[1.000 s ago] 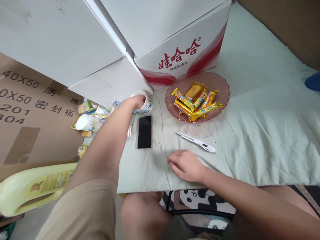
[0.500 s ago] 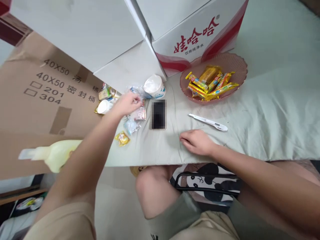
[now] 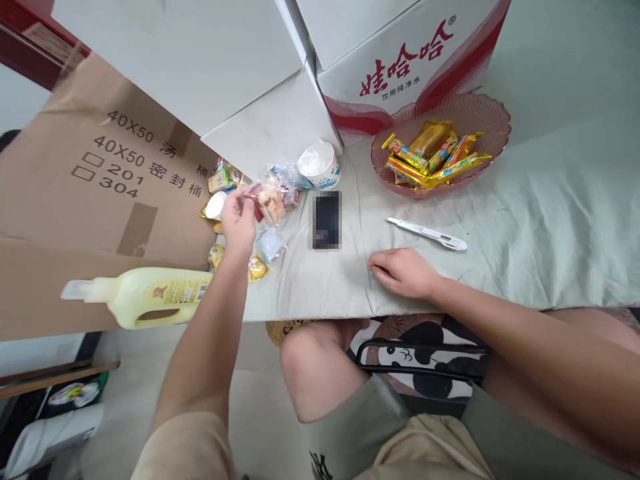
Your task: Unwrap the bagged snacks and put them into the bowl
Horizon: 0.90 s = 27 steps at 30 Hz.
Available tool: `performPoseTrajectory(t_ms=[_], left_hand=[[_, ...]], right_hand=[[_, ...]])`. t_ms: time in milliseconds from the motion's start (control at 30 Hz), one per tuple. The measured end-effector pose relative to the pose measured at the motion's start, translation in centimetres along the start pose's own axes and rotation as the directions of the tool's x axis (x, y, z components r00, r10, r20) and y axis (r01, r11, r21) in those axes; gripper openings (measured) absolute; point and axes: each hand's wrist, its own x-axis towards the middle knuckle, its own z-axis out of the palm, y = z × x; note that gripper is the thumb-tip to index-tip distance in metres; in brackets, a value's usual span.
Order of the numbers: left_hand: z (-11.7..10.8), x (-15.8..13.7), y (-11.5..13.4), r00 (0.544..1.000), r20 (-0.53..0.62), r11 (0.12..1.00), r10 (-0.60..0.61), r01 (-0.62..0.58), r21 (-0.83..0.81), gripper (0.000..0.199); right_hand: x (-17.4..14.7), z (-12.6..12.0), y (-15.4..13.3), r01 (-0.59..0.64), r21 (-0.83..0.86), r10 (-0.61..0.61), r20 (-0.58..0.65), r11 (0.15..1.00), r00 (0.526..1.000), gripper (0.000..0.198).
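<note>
- the left hand point(image 3: 240, 215) is pinching a clear-wrapped, beige and red snack packet point(image 3: 271, 204) between thumb and fingers; picking it out seems to be the step in hand.
- the packet is overlapping a loose pile of plastic-wrapped snacks point(image 3: 289, 175) in view; whether they are touching, i cannot tell.
- the next move is probably calling for a light grip and a lift clear of that pile.
- the right hand point(image 3: 406, 272) is resting, loosely curled with nothing showing in it, on the pale green cloth-covered bench point(image 3: 310, 287).
</note>
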Motion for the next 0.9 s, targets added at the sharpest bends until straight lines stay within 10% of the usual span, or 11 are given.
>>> performPoseTrajectory(t_ms=[100, 233, 367, 500, 733, 800, 900], left_hand=[[-0.5, -1.2, 3.2, 0.984, -0.157, 0.953, -0.086, 0.036, -0.3, 0.032], [2.7, -6.0, 7.3, 0.971, 0.155, 0.729, -0.182, 0.239, -0.642, 0.034], [8.3, -11.4, 9.9, 0.776, 0.559, 0.368, -0.29, 0.63, -0.684, 0.035], [11.8, -13.7, 11.2, 0.621, 0.751, 0.07, -0.225, 0.779, -0.623, 0.03], [13.4, -14.2, 12.1, 0.381, 0.923, 0.095, -0.054, 0.922, -0.375, 0.031], [13.5, -14.3, 12.1, 0.399, 0.91, 0.116, -0.113, 0.915, -0.387, 0.035], [13.2, -14.4, 11.9, 0.547, 0.808, 0.187, -0.217, 0.836, -0.516, 0.033]], right_hand=[[0.0, 0.1, 0.0, 0.009, 0.028, -0.009, -0.022, 1.0, 1.0, 0.027], [0.0, 0.5, 0.5, -0.031, 0.23, 0.058, -0.111, 0.973, 0.992, 0.024], [-0.3, 1.1, 1.2, 0.107, 0.429, 0.007, -0.256, 0.897, 0.967, 0.055], [-0.2, 1.2, 1.5, 0.26, 0.371, -0.105, -0.388, 0.892, 0.916, 0.074], [-0.3, 0.2, 2.3, 0.304, 0.351, -0.128, -0.445, 0.886, 0.886, 0.1], [-0.5, 0.1, 2.4, 0.263, 0.419, -0.068, -0.424, 0.869, 0.903, 0.103], [-0.6, 0.1, 2.7, 0.205, 0.499, 0.055, -0.457, 0.842, 0.888, 0.102]])
